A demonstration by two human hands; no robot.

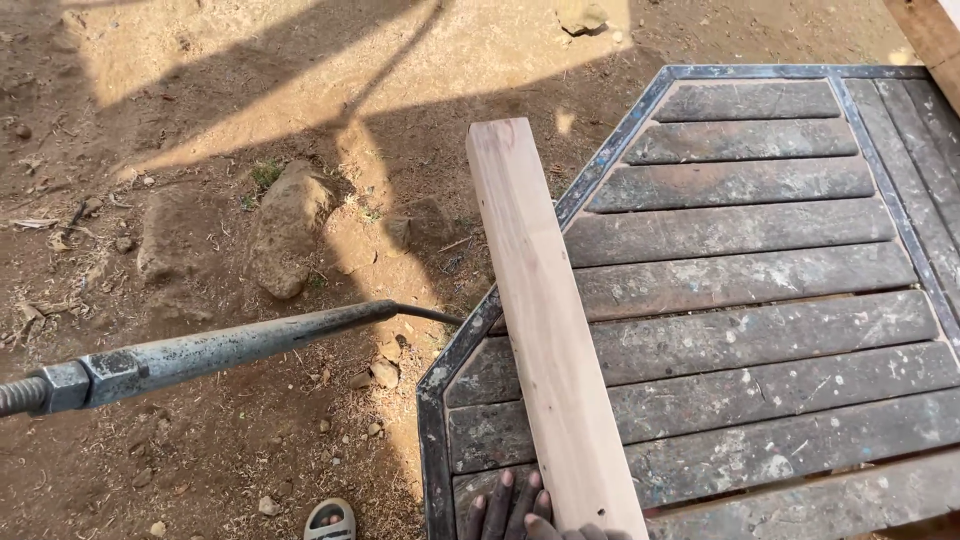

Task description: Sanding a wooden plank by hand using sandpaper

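A long pale wooden plank (545, 340) lies across a dark slatted table (760, 310) with a metal frame. Its far end sticks out over the table's left edge above the dirt. My left hand (505, 505) rests at the bottom edge of the view, fingers spread flat on a slat and touching the plank's left side. A small part of my right hand (575, 532) shows on the plank's near end; most of it is cut off, so its grip is unclear.
A grey metal rod (220, 352) with a threaded end and a nut reaches from the left edge to the table's frame. Rocks (285, 225) and pebbles lie on the dirt ground. A sandalled foot (330, 520) shows below. Another board (930, 35) sits top right.
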